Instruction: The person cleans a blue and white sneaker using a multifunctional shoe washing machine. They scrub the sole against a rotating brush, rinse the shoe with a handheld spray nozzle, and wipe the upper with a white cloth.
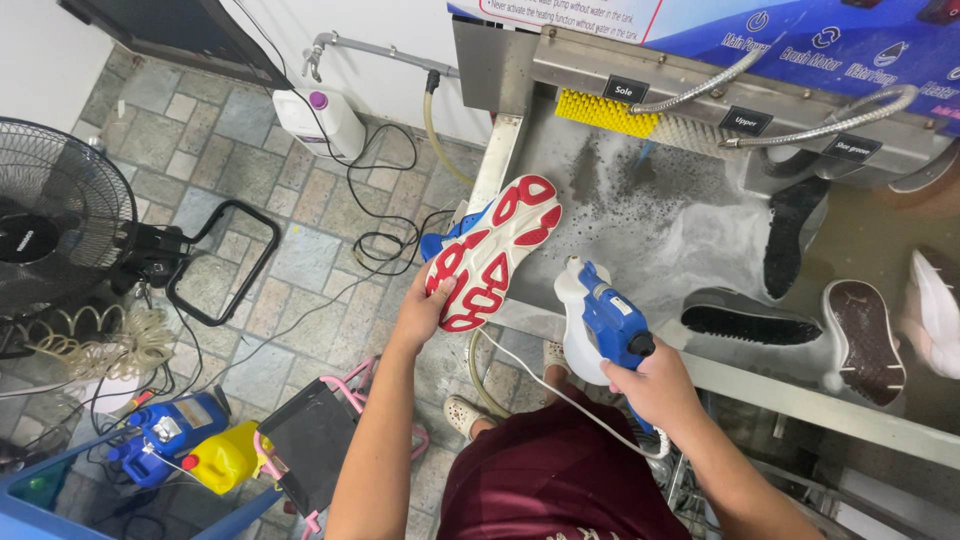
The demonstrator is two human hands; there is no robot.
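Left hand [425, 305] grip closed on upturned sneaker [490, 250] heel, right hand [655, 385] grip clasping blue-white spray tool [600, 320]

Three small black labels [624, 89] on the steel machine; blue-and-white sign [800, 35] above; white jug [318, 120] by the wall

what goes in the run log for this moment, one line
left hand: holds red-and-white-soled sneaker sole up | right hand: grips blue-and-white handheld sprayer | ahead: wet steel wash basin
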